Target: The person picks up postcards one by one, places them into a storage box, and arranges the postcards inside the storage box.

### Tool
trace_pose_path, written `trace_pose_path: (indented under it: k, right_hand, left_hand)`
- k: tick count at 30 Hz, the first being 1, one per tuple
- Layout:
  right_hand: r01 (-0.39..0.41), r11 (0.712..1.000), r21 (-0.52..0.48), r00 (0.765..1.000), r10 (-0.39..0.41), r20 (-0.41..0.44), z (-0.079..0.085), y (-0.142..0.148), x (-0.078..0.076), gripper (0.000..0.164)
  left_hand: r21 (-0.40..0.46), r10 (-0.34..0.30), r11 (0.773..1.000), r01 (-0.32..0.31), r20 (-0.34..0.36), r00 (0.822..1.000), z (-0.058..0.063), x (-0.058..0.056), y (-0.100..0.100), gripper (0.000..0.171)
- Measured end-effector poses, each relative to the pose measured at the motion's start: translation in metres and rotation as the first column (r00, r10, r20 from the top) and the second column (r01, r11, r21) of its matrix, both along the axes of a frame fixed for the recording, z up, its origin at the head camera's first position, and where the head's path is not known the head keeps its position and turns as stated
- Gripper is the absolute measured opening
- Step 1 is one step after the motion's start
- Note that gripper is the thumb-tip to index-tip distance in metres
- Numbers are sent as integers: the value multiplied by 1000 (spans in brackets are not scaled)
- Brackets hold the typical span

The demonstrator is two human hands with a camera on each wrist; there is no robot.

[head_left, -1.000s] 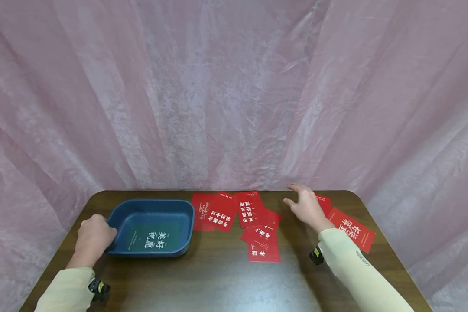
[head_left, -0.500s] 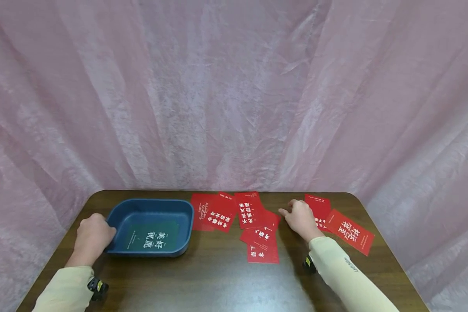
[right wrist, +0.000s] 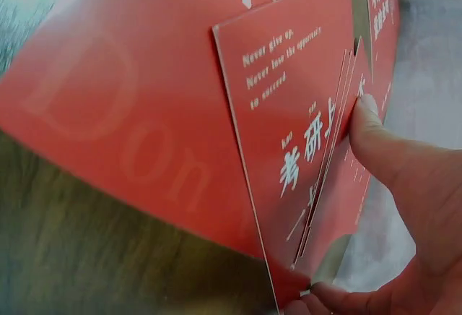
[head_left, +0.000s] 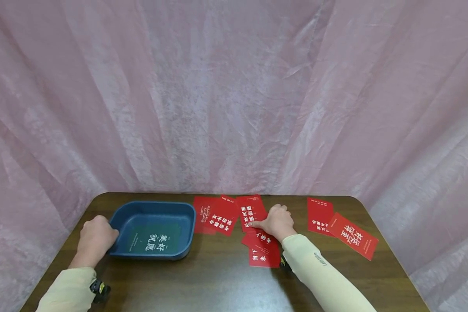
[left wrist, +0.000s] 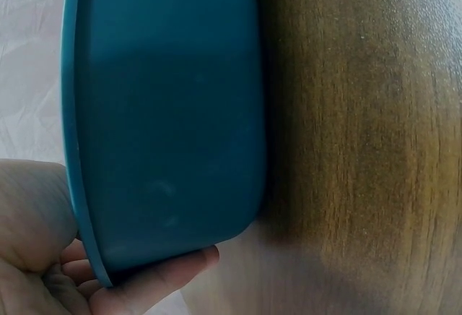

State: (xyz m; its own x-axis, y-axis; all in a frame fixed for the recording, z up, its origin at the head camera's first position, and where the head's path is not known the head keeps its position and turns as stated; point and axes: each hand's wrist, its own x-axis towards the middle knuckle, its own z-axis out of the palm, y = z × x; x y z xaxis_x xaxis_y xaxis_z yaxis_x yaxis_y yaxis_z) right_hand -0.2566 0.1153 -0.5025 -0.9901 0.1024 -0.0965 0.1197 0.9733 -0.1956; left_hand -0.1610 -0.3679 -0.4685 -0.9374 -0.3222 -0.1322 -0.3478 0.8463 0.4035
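Note:
At the left of the head view, my left hand grips the left end of a blue plastic tub. The left wrist view shows a finger along the tub's outer wall and the palm at its rim. In the tub lies a green card with white lettering. My right hand is over the middle group of overlapping red cards. Seen from the right wrist, its thumb presses on a red card while other fingers curl at the lower edge. Several card edges show there, stacked close together.
Between the tub and my right hand, two red cards overlap. Another red card lies to the right, its corner meeting a tilted red card. A pink curtain hangs behind the brown wooden table.
My right hand has moved left from beside the right-hand cards onto the middle red cards, its thumb now on them. My left hand keeps its hold on the tub.

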Motion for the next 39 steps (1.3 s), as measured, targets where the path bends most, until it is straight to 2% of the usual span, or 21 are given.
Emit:
trace_pose_path:
  k: [7, 13, 19, 26, 34, 39]
  right_hand:
    - [-49, 985, -163, 998, 55, 29, 5, 19, 3, 68]
    - [-56, 973, -225, 996, 70, 55, 6, 34, -2, 72]
    - [-63, 974, -219, 994, 81, 73, 7, 44, -9, 81]
    - [-94, 970, -223, 993, 109, 54, 9, 50, -11, 70]
    - [-100, 969, -226, 994, 106, 16, 14, 59, -13, 65]
    - [-117, 970, -211, 993, 115, -20, 16, 60, -14, 64]
  left_hand:
    - [-17, 11, 1000, -11, 7, 1000, -2, 1, 1, 21]
    - [-16, 19, 1000, -19, 18, 1000, -3, 5, 1, 22]
    - [-19, 20, 1000, -20, 9, 1000, -3, 6, -1, 22]
    - [-3, 29, 1000, -29, 17, 999, -1, 8, 0, 22]
    - [-7, 7, 1000, -7, -42, 999, 2, 7, 5, 21]
    - [-10, 13, 1000, -13, -21, 1000, 3, 6, 4, 20]
